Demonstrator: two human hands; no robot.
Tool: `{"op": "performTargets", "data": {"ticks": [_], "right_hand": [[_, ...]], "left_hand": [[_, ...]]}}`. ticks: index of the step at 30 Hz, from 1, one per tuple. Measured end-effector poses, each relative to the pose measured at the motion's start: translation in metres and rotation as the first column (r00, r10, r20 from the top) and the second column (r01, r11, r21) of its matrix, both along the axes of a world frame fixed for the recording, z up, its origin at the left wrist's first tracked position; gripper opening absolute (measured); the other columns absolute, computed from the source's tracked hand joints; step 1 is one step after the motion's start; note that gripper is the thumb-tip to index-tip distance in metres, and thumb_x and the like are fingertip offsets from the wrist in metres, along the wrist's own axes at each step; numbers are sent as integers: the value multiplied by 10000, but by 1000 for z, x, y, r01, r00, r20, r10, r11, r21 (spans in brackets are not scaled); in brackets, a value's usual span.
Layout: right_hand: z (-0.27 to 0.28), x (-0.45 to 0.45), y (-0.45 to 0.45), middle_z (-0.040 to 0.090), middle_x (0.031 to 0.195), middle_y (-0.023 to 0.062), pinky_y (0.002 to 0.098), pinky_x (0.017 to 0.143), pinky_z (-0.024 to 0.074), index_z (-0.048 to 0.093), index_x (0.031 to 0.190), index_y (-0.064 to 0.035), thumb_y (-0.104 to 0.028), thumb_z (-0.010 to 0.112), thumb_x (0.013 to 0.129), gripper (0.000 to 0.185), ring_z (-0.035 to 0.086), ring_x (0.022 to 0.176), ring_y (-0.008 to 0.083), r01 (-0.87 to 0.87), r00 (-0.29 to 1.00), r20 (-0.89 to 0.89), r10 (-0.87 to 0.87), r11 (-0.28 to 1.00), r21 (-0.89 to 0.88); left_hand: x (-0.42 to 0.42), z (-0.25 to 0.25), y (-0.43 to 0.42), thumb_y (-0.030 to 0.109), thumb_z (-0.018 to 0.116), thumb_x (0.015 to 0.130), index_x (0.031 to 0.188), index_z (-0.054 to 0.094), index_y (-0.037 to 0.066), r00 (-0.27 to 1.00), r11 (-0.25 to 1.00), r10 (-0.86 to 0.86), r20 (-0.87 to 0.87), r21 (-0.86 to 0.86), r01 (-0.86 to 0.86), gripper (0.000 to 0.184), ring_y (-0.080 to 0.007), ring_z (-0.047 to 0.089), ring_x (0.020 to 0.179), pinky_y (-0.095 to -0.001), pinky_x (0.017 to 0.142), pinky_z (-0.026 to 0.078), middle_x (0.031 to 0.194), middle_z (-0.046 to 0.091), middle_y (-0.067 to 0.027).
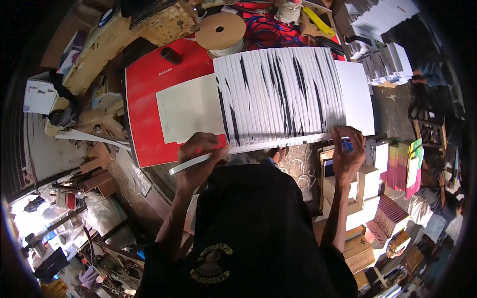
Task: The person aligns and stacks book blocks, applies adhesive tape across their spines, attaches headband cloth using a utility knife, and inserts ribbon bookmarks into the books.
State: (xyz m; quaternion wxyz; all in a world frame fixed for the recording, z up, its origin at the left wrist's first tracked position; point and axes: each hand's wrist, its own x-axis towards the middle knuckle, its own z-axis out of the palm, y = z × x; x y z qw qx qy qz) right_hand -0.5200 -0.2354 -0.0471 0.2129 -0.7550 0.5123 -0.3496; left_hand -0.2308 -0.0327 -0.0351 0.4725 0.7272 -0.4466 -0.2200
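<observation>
A row of thin white book blocks (278, 94), with dark gaps between some of them, stands packed on the work surface in front of me. A narrow white strip (278, 143) runs along their near edge. My left hand (201, 155) is closed on the strip at the row's left corner, and a loose length sticks out past it to the left. At the right corner, my right hand (349, 153) has its fingers curled at the strip's other end. Something small and blue (347, 144) shows by its palm; I cannot make out what it is.
A red board (143, 109) with pale sheets (191, 107) lies left of the blocks. White sheets (357, 94) lie on the right. Behind are a reel of white tape (220, 32), a dark cylinder (171, 55) and blue cord (268, 32). Book stacks (405, 164) stand at right.
</observation>
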Motion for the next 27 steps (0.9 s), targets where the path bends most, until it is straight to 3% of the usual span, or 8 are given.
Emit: {"op": "performTargets", "data": {"ticks": [3, 9, 17, 20, 22, 23, 27], "right_hand": [[-3, -2, -1, 714, 970, 78, 376, 873, 478, 733, 907, -48, -14, 775, 788, 131, 634, 950, 242, 7, 999, -42, -7, 1000, -12], [-2, -1, 1, 713, 971, 82, 376, 860, 488, 742, 916, -60, -39, 781, 791, 132, 638, 937, 246, 38, 999, -5, -38, 999, 21], [-2, -2, 0, 711, 983, 95, 375, 862, 490, 747, 919, -59, -45, 781, 793, 131, 631, 950, 248, 37, 996, -76, -38, 999, -8], [2, 3, 2, 710, 996, 91, 375, 870, 490, 747, 920, -54, -32, 775, 797, 128, 629, 951, 248, 39, 998, -49, -38, 999, 17], [1, 4, 2, 710, 998, 90, 365, 856, 499, 748, 922, -52, -18, 774, 794, 135, 631, 956, 242, 36, 997, -72, -36, 999, 6], [0, 3, 2, 710, 994, 90, 361, 849, 504, 748, 921, -52, -20, 777, 792, 137, 634, 957, 239, 42, 998, -56, -41, 999, 12], [1, 3, 2, 712, 984, 92, 354, 831, 515, 745, 918, -51, -28, 781, 792, 133, 642, 954, 232, 46, 998, -40, -45, 999, 16]], "left_hand": [[-5, -2, -3, 13, 755, 860, 780, 630, -49, 943, 999, 23, -331, 41, -10, 161, -185, 709, 703, -309, 638, 611, 916, 718, -157], [-7, -2, -7, 28, 744, 878, 747, 642, -25, 950, 997, 55, -307, 66, -37, 174, -143, 713, 725, -264, 631, 580, 795, 731, -128], [-2, -14, -4, 30, 761, 863, 746, 638, -23, 940, 999, 38, -339, 33, -28, 178, -148, 712, 720, -263, 627, 579, 831, 741, -144], [-2, -17, -4, 21, 769, 853, 747, 632, -19, 940, 999, 40, -339, 36, -29, 178, -151, 713, 726, -263, 617, 577, 850, 746, -151], [-4, -20, -4, 9, 772, 846, 752, 636, -14, 928, 996, 32, -372, -67, -61, 167, -155, 714, 727, -264, 610, 577, 856, 746, -156], [1, -23, -3, 6, 777, 840, 741, 628, -14, 945, 1000, 12, -327, 9, -9, 180, -165, 721, 745, -270, 615, 583, 859, 747, -160], [0, -32, -1, 8, 779, 838, 749, 620, -14, 939, 998, -2, -343, -65, -21, 184, -169, 727, 759, -275, 627, 590, 857, 747, -158]]}}
